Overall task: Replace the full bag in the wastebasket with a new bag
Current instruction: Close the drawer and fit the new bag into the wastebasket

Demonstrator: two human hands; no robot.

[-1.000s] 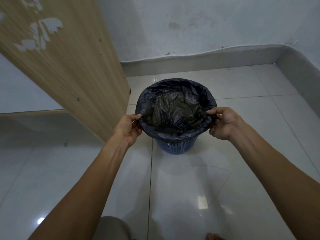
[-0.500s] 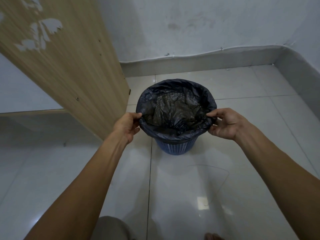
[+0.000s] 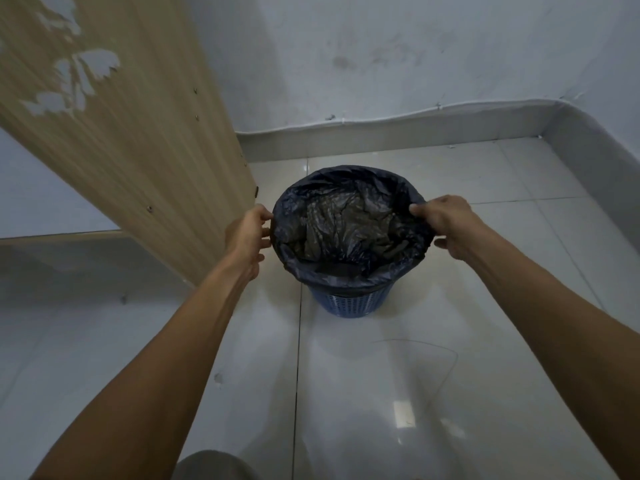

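A wooden panel (image 3: pixel 131 140) leans close beside the left hand (image 3: pixel 247 237), leaving only a narrow gap on that hand's outer side. Between the two hands stands the blue wastebasket (image 3: pixel 351 301), its mouth filled by a dark bag (image 3: pixel 346 230) whose crumpled plastic bunches high inside, so there is little room to reach down within. The right hand (image 3: pixel 446 226) has open tiled floor (image 3: pixel 398 393) on its outer side, running clear to the grey baseboard (image 3: pixel 381 133). Beyond both hands, bare floor separates the basket from the wall (image 3: pixel 415 57). On the near side of the hands the floor lies open, crossed only by the person's forearms.
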